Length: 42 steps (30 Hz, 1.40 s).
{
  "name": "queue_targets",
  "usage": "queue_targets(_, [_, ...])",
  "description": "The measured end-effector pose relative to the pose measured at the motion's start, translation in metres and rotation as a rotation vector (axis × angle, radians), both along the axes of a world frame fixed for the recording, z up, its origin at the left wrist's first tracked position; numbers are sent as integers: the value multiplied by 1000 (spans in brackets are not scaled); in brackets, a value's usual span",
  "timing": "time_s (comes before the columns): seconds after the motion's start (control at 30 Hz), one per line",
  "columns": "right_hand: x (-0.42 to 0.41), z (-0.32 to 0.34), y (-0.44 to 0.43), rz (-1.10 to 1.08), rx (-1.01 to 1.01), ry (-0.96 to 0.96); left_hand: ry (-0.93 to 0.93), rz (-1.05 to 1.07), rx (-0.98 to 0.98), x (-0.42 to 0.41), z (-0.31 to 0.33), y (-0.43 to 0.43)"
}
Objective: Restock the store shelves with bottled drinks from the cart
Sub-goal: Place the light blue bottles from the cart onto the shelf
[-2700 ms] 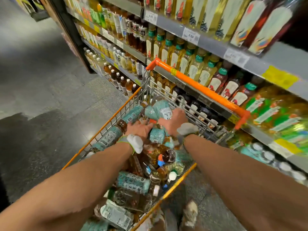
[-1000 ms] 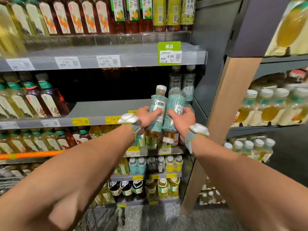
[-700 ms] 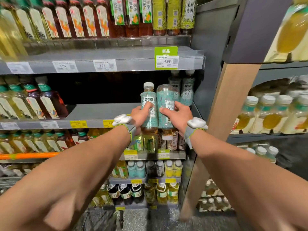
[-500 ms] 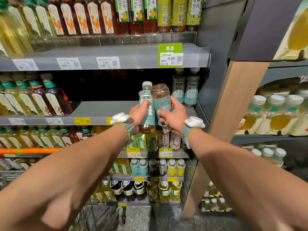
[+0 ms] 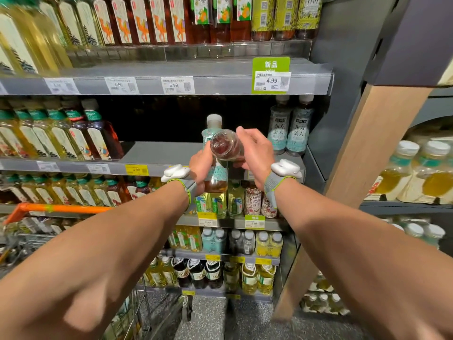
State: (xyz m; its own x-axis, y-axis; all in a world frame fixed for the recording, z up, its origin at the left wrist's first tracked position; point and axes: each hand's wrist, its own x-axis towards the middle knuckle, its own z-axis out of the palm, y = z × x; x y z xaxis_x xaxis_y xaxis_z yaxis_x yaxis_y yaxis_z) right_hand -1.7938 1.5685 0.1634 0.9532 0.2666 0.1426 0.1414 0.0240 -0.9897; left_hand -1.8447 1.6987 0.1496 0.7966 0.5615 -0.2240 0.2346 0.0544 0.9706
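1. Tipped over since half a second ago: the right hand (image 5: 255,153), clamped round the tilted tea bottle (image 5: 224,144), shows us its base; the left hand (image 5: 199,168) grips the upright tea bottle (image 5: 207,136).
2. Both hover before the middle shelf (image 5: 159,153), near two matching bottles (image 5: 290,128).
3. Full, smooth plastic: probably hefty and slick. Hold mid-label.

In the centre of the frame the left hand (image 5: 199,168) grips an upright teal-labelled tea bottle (image 5: 217,176) with a white cap. Just to its right, the right hand (image 5: 256,153) holds a second bottle (image 5: 225,145) tipped so its round base faces the camera, touching the first. Both are in front of the grey middle shelf (image 5: 157,150), where two matching teal-labelled bottles (image 5: 279,132) stand at the right end under a green 4.99 price tag (image 5: 270,76). An orange cart handle (image 5: 58,208) shows at the left edge.
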Motion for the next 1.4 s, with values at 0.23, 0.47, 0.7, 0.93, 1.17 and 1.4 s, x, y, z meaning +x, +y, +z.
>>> queue_targets(0.23, [4, -8, -1, 17, 77, 189, 34, -7, 51, -2, -1, -1])
queue_targets(0.47, [1, -7, 10, 73, 30, 148, 46, -37, 144, 1, -3, -7])
queue_targets(0.7, [19, -17, 5, -105, -14, 179, 29, 2, 95, 11, -16, -6])
queue_targets(0.93, [40, -16, -6, -134, -94, 17, -126, -26, 110, 23, -10, -10])
queue_targets(1.17, [63, -15, 4, -125, -84, -154, -369, -129, 233, 49, -15, 20])
queue_targets(1.4, [98, -13, 35, -217, -212, -242, -366, -94, 350, 92, -18, 56])
